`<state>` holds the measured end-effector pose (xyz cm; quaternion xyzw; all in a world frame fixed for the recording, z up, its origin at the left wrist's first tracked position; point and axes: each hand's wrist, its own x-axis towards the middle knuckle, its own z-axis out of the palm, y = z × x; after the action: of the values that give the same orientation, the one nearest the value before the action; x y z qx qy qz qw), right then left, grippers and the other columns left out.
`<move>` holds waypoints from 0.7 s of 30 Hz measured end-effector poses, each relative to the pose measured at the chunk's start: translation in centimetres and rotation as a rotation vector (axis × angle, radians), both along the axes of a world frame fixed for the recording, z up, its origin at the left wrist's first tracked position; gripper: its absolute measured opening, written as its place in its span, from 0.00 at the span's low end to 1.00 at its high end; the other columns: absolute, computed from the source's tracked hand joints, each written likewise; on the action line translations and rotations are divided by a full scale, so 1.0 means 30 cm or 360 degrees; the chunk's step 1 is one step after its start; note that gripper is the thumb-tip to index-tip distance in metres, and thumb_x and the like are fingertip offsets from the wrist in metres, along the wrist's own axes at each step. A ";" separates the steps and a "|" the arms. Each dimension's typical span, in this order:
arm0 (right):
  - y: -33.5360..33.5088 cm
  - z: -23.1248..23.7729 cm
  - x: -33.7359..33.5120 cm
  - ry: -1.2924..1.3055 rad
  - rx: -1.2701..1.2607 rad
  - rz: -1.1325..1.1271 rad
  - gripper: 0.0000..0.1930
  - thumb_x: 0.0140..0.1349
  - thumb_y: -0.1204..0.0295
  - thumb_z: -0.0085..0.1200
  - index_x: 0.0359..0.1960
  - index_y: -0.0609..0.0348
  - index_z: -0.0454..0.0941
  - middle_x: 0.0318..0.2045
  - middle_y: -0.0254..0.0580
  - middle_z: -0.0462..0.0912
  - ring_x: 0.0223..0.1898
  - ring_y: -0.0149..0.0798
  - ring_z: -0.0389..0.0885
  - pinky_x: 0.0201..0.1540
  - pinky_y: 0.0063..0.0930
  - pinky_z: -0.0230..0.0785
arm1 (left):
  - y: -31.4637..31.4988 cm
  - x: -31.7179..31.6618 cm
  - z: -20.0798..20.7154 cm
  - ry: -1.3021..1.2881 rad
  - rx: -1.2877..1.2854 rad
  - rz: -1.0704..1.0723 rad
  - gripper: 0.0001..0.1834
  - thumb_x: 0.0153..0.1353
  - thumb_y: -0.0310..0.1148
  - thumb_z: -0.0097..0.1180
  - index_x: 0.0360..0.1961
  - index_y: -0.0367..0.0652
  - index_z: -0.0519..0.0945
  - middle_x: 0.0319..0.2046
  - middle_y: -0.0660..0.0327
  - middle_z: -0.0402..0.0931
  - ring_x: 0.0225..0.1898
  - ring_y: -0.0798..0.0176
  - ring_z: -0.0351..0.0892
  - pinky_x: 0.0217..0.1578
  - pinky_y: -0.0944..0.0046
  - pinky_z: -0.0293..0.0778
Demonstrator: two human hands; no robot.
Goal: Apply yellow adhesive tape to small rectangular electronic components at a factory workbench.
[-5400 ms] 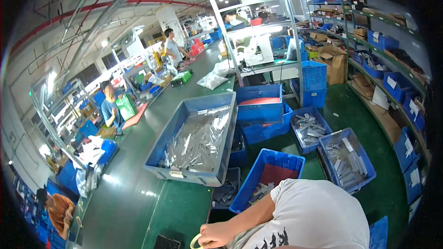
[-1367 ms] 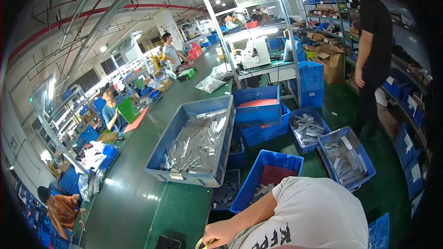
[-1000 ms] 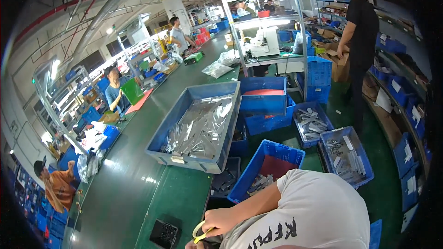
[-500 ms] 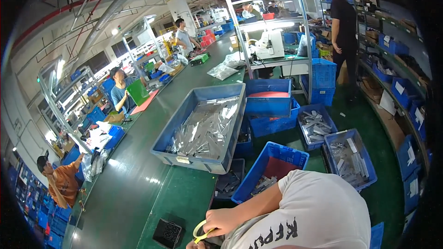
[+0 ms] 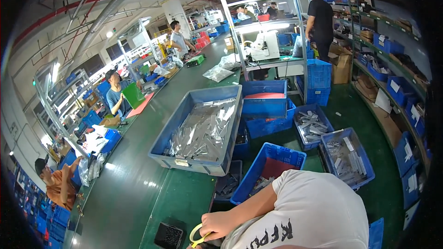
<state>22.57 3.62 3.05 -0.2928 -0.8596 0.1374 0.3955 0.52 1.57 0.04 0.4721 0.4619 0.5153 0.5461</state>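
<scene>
My right hand (image 5: pixel 218 225) reaches in over the green table at the lower edge, its fingers closed on a thin pale-yellow ring (image 5: pixel 193 236) that looks like a roll of tape. Of my left hand only a sliver of skin (image 5: pixel 188 247) shows at the bottom rim beside the ring; its fingers are cut off. Just left of the ring, a small black open box (image 5: pixel 161 241) holds many small dark pieces. Farther up, a big grey-blue crate (image 5: pixel 156 158) of flat, shiny metal strips stands on the table.
Right of the table stand blue crates (image 5: pixel 300 157) with metal parts. A metal-frame stand (image 5: pixel 304 71) bears a white machine (image 5: pixel 263 48). Shelving (image 5: pixel 364 71) lines the right side, where a person (image 5: pixel 318 23) stands. Across the green table (image 5: pixel 115 193), another person holds a green sheet (image 5: pixel 133 96).
My right hand and the ring have shifted slightly left and down. Less of my left hand shows at the bottom rim. The person by the shelves has moved left and away.
</scene>
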 end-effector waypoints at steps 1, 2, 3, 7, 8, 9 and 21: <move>-0.001 0.003 -0.005 0.0002 -0.0008 0.0004 0.09 0.63 0.63 0.57 0.30 0.54 0.77 0.20 0.34 0.79 0.24 0.45 0.77 0.37 0.38 0.61 | 0.005 -0.008 -0.014 0.0002 -0.0008 0.0004 0.18 0.62 0.31 0.64 0.51 0.41 0.75 0.38 0.60 0.79 0.36 0.67 0.75 0.37 0.65 0.74; -0.002 0.010 -0.007 -0.0030 -0.0061 0.0006 0.09 0.64 0.64 0.57 0.31 0.54 0.77 0.21 0.34 0.78 0.27 0.44 0.77 0.40 0.37 0.61 | 0.014 -0.016 -0.037 -0.0006 0.0020 0.0008 0.18 0.62 0.31 0.64 0.52 0.41 0.75 0.38 0.60 0.80 0.36 0.67 0.75 0.37 0.65 0.74; -0.002 0.013 -0.009 -0.0062 -0.0114 0.0007 0.08 0.65 0.65 0.57 0.32 0.54 0.76 0.22 0.34 0.77 0.29 0.43 0.77 0.42 0.36 0.61 | 0.018 -0.023 -0.051 -0.0013 0.0048 0.0011 0.19 0.62 0.31 0.64 0.52 0.41 0.75 0.37 0.60 0.80 0.36 0.68 0.75 0.37 0.65 0.74; 0.008 0.005 -0.020 -0.0069 -0.0138 0.0014 0.08 0.65 0.65 0.57 0.32 0.54 0.76 0.22 0.34 0.76 0.29 0.43 0.77 0.43 0.36 0.61 | 0.006 -0.014 0.003 0.0042 -0.0015 0.0072 0.19 0.62 0.30 0.63 0.53 0.40 0.75 0.38 0.59 0.80 0.35 0.67 0.76 0.36 0.65 0.75; 0.010 0.007 -0.020 -0.0084 -0.0161 0.0018 0.08 0.65 0.65 0.57 0.33 0.54 0.76 0.22 0.34 0.77 0.29 0.43 0.77 0.43 0.36 0.61 | 0.009 -0.018 -0.001 0.0042 -0.0015 0.0064 0.18 0.62 0.30 0.63 0.53 0.41 0.76 0.38 0.59 0.81 0.36 0.67 0.76 0.36 0.65 0.75; 0.012 0.010 -0.020 -0.0099 -0.0183 0.0022 0.07 0.65 0.65 0.57 0.33 0.54 0.76 0.23 0.34 0.77 0.30 0.43 0.77 0.43 0.36 0.61 | 0.011 -0.021 -0.006 0.0042 -0.0014 0.0056 0.18 0.63 0.29 0.62 0.53 0.41 0.76 0.38 0.59 0.81 0.36 0.66 0.77 0.36 0.64 0.75; 0.019 0.021 -0.044 -0.0170 -0.0203 0.0022 0.18 0.65 0.65 0.54 0.55 0.52 0.72 0.24 0.41 0.82 0.23 0.52 0.79 0.24 0.44 0.67 | -0.005 0.006 0.065 -0.0005 -0.0254 0.0183 0.18 0.63 0.29 0.61 0.54 0.37 0.75 0.42 0.56 0.80 0.39 0.63 0.77 0.40 0.61 0.75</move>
<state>21.25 4.19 3.67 -0.3184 -0.8711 0.1788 0.3285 0.71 1.44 1.98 0.3990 0.5269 0.5080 0.5523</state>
